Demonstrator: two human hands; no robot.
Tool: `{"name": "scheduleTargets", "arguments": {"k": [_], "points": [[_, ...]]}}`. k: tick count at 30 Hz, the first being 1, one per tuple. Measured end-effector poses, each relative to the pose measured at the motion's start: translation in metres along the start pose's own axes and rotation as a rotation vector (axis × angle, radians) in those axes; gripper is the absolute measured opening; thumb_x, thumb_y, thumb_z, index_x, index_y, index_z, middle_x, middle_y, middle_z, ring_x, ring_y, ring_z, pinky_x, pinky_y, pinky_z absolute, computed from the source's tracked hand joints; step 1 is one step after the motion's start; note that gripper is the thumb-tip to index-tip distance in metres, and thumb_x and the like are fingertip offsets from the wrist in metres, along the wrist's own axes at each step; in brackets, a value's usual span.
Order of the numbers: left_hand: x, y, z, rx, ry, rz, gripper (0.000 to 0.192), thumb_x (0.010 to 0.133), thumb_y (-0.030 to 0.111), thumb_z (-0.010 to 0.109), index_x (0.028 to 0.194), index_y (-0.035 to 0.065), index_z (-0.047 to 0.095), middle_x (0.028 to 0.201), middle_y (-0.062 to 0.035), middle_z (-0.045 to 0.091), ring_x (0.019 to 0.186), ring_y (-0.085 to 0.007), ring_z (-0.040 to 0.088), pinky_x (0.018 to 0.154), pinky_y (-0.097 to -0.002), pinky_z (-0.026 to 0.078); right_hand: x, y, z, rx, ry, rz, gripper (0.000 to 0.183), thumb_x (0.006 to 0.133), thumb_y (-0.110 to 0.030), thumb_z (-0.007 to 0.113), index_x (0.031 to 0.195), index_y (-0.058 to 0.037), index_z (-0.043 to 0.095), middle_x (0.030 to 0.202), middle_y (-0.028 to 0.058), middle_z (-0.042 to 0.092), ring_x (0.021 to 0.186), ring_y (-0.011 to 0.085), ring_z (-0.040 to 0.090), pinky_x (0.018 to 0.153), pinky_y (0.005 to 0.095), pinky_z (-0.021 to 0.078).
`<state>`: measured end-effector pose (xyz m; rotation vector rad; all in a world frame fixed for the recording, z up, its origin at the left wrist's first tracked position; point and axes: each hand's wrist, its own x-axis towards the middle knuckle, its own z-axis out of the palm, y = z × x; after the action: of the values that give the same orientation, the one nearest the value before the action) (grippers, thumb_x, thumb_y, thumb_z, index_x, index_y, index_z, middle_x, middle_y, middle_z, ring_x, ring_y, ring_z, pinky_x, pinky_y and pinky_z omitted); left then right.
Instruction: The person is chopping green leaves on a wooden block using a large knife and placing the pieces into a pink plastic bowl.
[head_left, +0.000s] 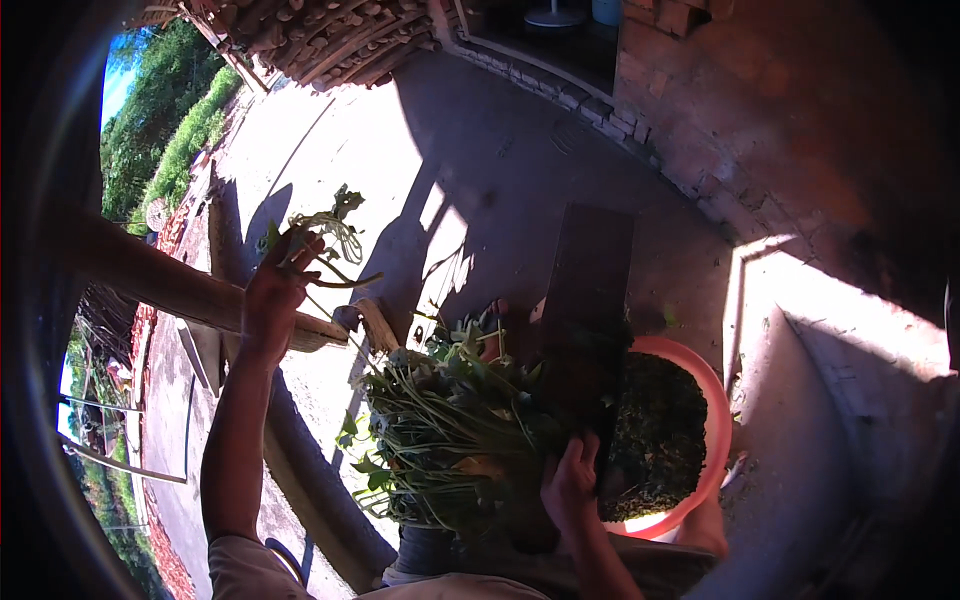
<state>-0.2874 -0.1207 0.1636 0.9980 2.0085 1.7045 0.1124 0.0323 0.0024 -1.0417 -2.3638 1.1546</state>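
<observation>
My left hand (289, 259) is raised at the left, its fingers closed on a small bunch of leafy green vine stems (330, 225). A large pile of long-stemmed green leaves (442, 427) lies in front of my body. At the pile's right edge, my right hand (574, 480) has its fingers curled by the lower end of a long dark board (589, 262); shadow hides what it grips. Right of the board is an orange-pink plastic tub (718, 420) holding finely chopped dark greens (656, 435).
A wooden post (187, 292) slants in from the left beside my raised arm. Stacked firewood (337, 37) stands at the top by a doorway. A brick wall (720, 112) runs along the right. Bare feet show beyond the leaf pile.
</observation>
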Motion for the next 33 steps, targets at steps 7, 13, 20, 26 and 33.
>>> {"name": "scheduleTargets", "arguments": {"k": [7, 13, 20, 26, 33], "points": [[-0.054, -0.016, 0.104, 0.719, -0.031, 0.138, 0.035, 0.087, 0.007, 0.072, 0.122, 0.0066, 0.067, 0.1, -0.017, 0.074, 0.089, -0.0306, 0.075, 0.075, -0.0365, 0.057, 0.006, 0.008, 0.009, -0.084, 0.059, -0.144, 0.035, 0.091, -0.002, 0.062, 0.118, 0.0054, 0.041, 0.127, 0.0335, 0.044, 0.108, 0.056, 0.054, 0.089, 0.0528, 0.0514], [-0.035, 0.025, 0.132, 0.722, -0.084, 0.09, 0.029, 0.089, 0.017, 0.072, 0.117, 0.0071, 0.069, 0.088, -0.0141, 0.074, 0.082, -0.0263, 0.074, 0.071, -0.037, 0.056, 0.004, 0.027, 0.021, -0.187, 0.069, -0.094, 0.033, 0.085, -0.01, 0.067, 0.106, -0.0002, 0.044, 0.124, 0.027, 0.046, 0.113, 0.0474, 0.052, 0.094, 0.0513, 0.0463], [-0.063, -0.014, 0.183, 1.094, -0.255, 0.415, 0.025, 0.086, 0.017, 0.064, 0.106, 0.0013, 0.066, 0.12, -0.0184, 0.058, 0.112, -0.0351, 0.058, 0.096, -0.0473, 0.048, 0.006, 0.03, 0.028, -0.27, 0.044, -0.022, 0.028, 0.083, -0.009, 0.065, 0.103, -0.001, 0.048, 0.123, 0.0244, 0.05, 0.113, 0.043, 0.053, 0.096, 0.0488, 0.0463], [-0.091, -0.084, 0.227, 1.177, -0.607, 0.297, 0.023, 0.081, 0.016, 0.063, 0.102, 0.0079, 0.067, 0.103, -0.0134, 0.069, 0.104, -0.0345, 0.065, 0.096, -0.0482, 0.048, 0.001, 0.007, 0.021, -0.318, 0.11, -0.085, 0.075, 0.083, -0.008, 0.064, 0.148, 0.0045, 0.03, 0.125, 0.0251, 0.052, 0.117, 0.0411, 0.054, 0.103, 0.0476, 0.0445], [-0.085, -0.065, 0.247, 1.201, -0.77, 0.353, 0.021, 0.079, 0.018, 0.064, 0.099, 0.0117, 0.068, 0.102, -0.0109, 0.068, 0.103, -0.0307, 0.065, 0.093, -0.0498, 0.05, -0.002, 0.032, 0.034, -0.726, 0.05, -0.074, 0.081, 0.085, -0.012, 0.064, 0.156, 0.0026, 0.028, 0.146, 0.0323, 0.044, 0.137, 0.0429, 0.044, 0.115, 0.0545, 0.0331]]}}
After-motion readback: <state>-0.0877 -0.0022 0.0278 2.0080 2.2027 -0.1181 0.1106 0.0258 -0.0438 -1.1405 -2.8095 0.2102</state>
